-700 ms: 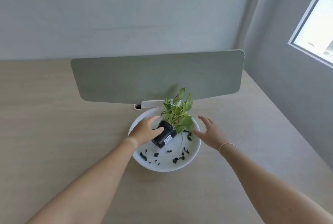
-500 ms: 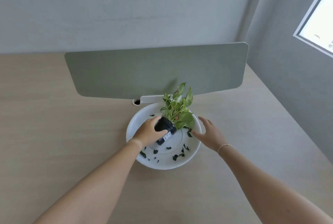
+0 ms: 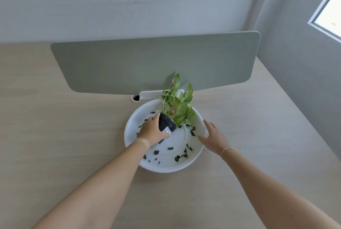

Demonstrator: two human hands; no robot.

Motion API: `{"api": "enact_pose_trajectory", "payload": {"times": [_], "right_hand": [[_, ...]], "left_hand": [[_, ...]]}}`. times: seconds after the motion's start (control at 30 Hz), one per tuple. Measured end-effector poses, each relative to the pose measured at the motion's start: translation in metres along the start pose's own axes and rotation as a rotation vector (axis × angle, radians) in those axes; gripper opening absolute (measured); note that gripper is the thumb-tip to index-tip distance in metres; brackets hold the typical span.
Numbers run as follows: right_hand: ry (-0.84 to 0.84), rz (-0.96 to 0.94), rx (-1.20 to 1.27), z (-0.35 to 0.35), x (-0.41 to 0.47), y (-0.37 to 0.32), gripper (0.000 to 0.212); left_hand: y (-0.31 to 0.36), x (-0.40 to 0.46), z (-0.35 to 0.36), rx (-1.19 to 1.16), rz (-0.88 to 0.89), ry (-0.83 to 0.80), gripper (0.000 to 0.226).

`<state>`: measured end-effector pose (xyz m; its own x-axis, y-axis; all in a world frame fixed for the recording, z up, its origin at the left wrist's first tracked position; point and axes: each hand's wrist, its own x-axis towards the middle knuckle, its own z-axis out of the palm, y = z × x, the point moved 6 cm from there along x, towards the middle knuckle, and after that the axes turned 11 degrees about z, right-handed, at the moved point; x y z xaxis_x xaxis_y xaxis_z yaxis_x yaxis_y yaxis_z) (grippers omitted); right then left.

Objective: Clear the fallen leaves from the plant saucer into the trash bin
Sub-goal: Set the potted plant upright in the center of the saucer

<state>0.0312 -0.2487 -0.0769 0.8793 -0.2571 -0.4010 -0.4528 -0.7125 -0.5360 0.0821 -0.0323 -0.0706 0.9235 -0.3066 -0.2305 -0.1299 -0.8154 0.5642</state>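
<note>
A white round saucer (image 3: 166,168) sits on the wooden desk. Several small dark fallen leaves (image 3: 180,157) are scattered over it. A small black pot (image 3: 167,123) with a green leafy plant (image 3: 180,107) stands tilted in the saucer. My left hand (image 3: 151,132) is wrapped around the pot's left side. My right hand (image 3: 213,137) rests with spread fingers on the saucer's right rim, holding nothing. No trash bin is in view.
A grey-green divider panel (image 3: 155,64) stands right behind the saucer on a white bracket (image 3: 155,94), next to a cable hole (image 3: 136,97). The light wooden desk (image 3: 64,145) extends left and right. A grey wall and a window (image 3: 330,9) are on the right.
My left hand has closed more fully around the pot. My right hand stays at the saucer's right rim. The camera has tipped down slightly.
</note>
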Motion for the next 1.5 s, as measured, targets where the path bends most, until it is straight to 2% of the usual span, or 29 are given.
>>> {"api": "enact_pose_trajectory", "payload": {"times": [0.5,0.83,1.0,1.1,1.27,1.5], "right_hand": [[-0.021,0.054,0.035,0.018,0.008,0.009,0.067],[-0.020,0.060,0.061,0.021,0.009,0.011,0.067],[-0.022,0.055,0.067,0.023,0.011,0.012,0.067],[-0.020,0.054,0.055,0.022,0.011,0.013,0.067],[-0.026,0.051,0.051,0.023,0.012,0.013,0.067],[-0.025,0.053,0.054,0.024,0.013,0.014,0.067]], "left_hand": [[-0.010,0.000,0.004,-0.050,0.050,0.073,0.086],[-0.019,-0.004,0.008,-0.349,0.047,0.200,0.095],[-0.015,-0.006,0.014,-0.423,0.081,0.256,0.067],[-0.014,-0.007,0.018,-0.518,0.097,0.281,0.062],[-0.014,-0.007,0.022,-0.639,0.098,0.328,0.071],[-0.018,-0.005,0.032,-0.685,0.084,0.310,0.075]]}}
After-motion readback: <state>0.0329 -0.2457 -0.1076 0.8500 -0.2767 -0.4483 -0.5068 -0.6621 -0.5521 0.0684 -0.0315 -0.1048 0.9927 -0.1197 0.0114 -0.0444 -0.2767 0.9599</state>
